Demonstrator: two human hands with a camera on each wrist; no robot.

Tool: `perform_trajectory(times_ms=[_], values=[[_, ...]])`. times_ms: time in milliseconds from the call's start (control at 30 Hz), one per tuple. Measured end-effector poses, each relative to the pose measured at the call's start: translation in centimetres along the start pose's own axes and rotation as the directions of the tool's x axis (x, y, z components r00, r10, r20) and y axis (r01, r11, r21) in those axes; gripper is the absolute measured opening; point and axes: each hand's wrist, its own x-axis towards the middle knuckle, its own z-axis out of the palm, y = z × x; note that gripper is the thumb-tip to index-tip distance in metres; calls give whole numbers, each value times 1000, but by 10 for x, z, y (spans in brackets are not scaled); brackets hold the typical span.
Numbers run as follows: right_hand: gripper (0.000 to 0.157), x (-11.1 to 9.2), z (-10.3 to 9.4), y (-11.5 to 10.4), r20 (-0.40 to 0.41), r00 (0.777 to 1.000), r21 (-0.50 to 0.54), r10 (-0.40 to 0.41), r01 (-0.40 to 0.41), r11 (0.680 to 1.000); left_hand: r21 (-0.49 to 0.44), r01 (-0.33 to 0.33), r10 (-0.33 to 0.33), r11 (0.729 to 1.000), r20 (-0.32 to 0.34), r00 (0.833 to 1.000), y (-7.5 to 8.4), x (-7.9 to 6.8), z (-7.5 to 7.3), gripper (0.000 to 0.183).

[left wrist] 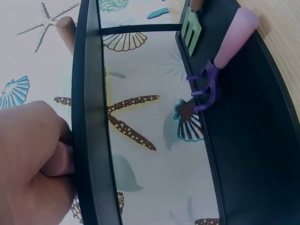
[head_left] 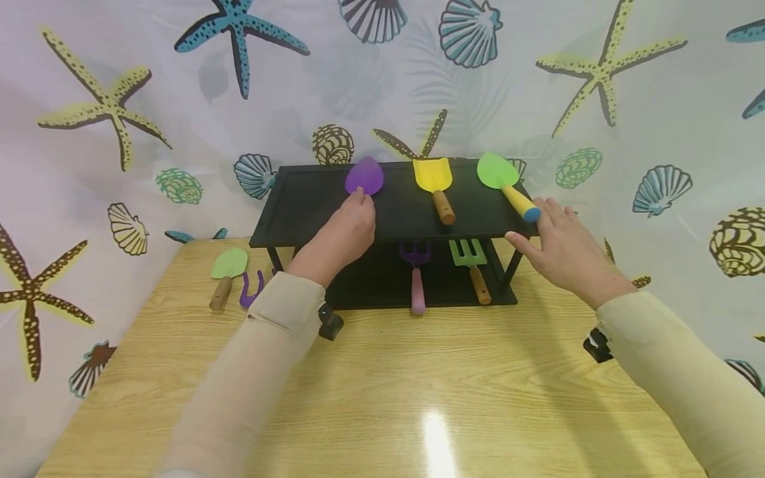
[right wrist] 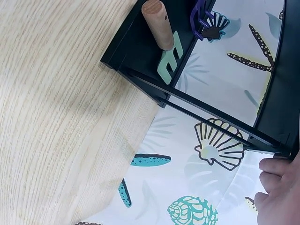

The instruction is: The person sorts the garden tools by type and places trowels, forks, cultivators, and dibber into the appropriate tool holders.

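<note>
On the top of a black two-tier rack (head_left: 323,222), my left hand (head_left: 349,226) grips the handle of a purple toy shovel (head_left: 365,175); the fingers hide most of that handle. To its right lie a yellow shovel (head_left: 433,174) with a wooden handle and a green shovel (head_left: 497,170) with a yellow, blue-tipped handle. Beside that blue tip, my right hand (head_left: 562,249) rests at the rack's right end, fingers extended and thumb near the front edge. The lower tier bears a purple rake (left wrist: 209,84) with a pink handle and a green fork (right wrist: 169,58) with a wooden handle.
Left of the rack, a light green shovel (head_left: 230,263) with a brown handle lies on the wooden table (head_left: 382,385). Near it is a purple rake (head_left: 251,290), partly hidden by my left arm. A patterned cloth (head_left: 382,79) with starfish and shells hangs behind.
</note>
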Motion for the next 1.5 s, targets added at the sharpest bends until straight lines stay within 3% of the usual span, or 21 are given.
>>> perform_trajectory(times_ms=[33, 100, 167, 200, 233, 267, 333, 367, 400, 433, 533, 567, 633, 833, 1067, 1167, 1367, 1500], values=[[98, 0, 0, 0, 0, 1000, 1, 0, 0, 1000, 68, -26, 24, 997, 30, 999, 0, 2, 0, 32], [99, 0, 0, 0, 0, 1000, 1, 2, -2, 1000, 79, -21, 14, 997, 94, 995, 0, 6, -1, 32], [99, 0, 0, 0, -2, 1000, 2, 3, -3, 1000, -40, 64, -57, 997, 151, 987, 0, 11, -1, 35], [99, 0, 0, 0, -2, 1000, 3, 5, -5, 1000, -138, 134, -109, 981, 172, 979, 0, 13, -1, 36], [99, 0, 0, 1, -1, 1000, 4, 7, -7, 1000, -264, 217, -171, 940, 188, 967, 0, 15, -1, 38], [99, 0, 0, 1, -2, 1000, 2, 8, -8, 1000, -377, 285, -225, 881, 196, 954, 0, 16, 0, 40], [100, 0, 0, 1, 0, 1000, -1, 11, -11, 1000, -503, 355, -284, 788, 214, 935, 0, 18, 2, 42], [100, 0, 1, 1, 1, 1000, -3, 12, -12, 1000, -539, 374, -300, 755, 223, 927, 0, 19, 2, 43], [100, 0, 1, 1, 2, 1000, -4, 13, -13, 1000, -597, 404, -330, 693, 234, 914, 1, 20, 2, 46], [100, 0, 1, 1, 4, 1000, -6, 13, -13, 1000, -632, 422, -348, 650, 246, 905, 1, 20, 3, 49], [100, 0, 1, 0, 5, 1000, -4, 14, -14, 1000, -686, 447, -375, 575, 264, 888, 1, 20, 2, 57], [100, 0, 1, 0, 5, 1000, -4, 14, -14, 1000, -709, 459, -394, 535, 272, 878, 1, 19, 2, 62], [100, 0, 1, 0, 6, 1000, -4, 15, -15, 1000, -715, 461, -403, 525, 268, 875, 0, 18, 1, 66], [99, 0, 1, 0, 9, 1000, -2, 18, -18, 1000, -710, 446, -404, 545, 243, 882, -6, 10, -4, 71], [99, 0, 1, -1, 15, 1000, 1, 19, -19, 1000, -747, 408, -425, 525, 185, 886, -13, -7, -7, 72], [99, 0, 1, 0, 13, 1000, 0, 17, -17, 1000, -748, 399, -441, 530, 158, 883, -15, -17, -7, 71], [100, 0, 1, 0, 9, 1000, 3, 14, -14, 1000, -720, 380, -454, 581, 101, 885, -19, -34, -5, 72], [100, 0, 1, -1, 14, 1000, 4, 15, -15, 1000, -675, 360, -447, 644, 50, 893, -23, -46, -5, 71]])
